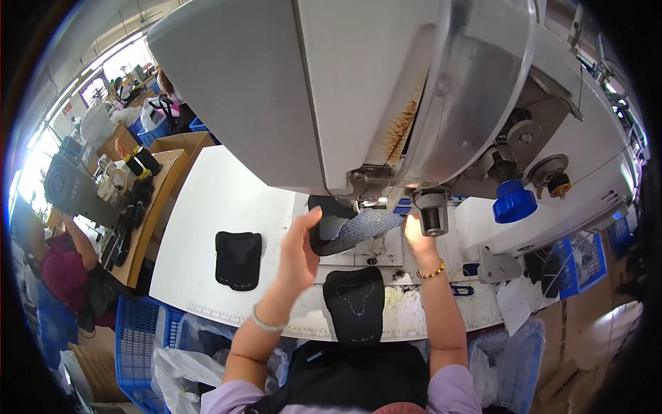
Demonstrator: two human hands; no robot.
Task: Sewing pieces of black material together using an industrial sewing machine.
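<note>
Under the head of a large sewing machine [372,172] lies a curved padded piece, black at one end with grey mesh fabric [362,228] along it. My left hand [298,255] grips its black end, thumb on the near side. Beside the mesh's other end is my right hand [418,241], brightly lit, with its fingers partly hidden by the machine. A black stitched pad [354,303] lies between my forearms at the table's front edge. Another black pad [238,261] rests flat on the table to the left.
The white table [200,207] has a ruler strip along its front edge. Blue thread snips [463,290] and a paper sheet [514,306] lie to the right. Blue crates [141,352] stand below at left and right. A person [69,269] sits far left near a wooden bench [155,221].
</note>
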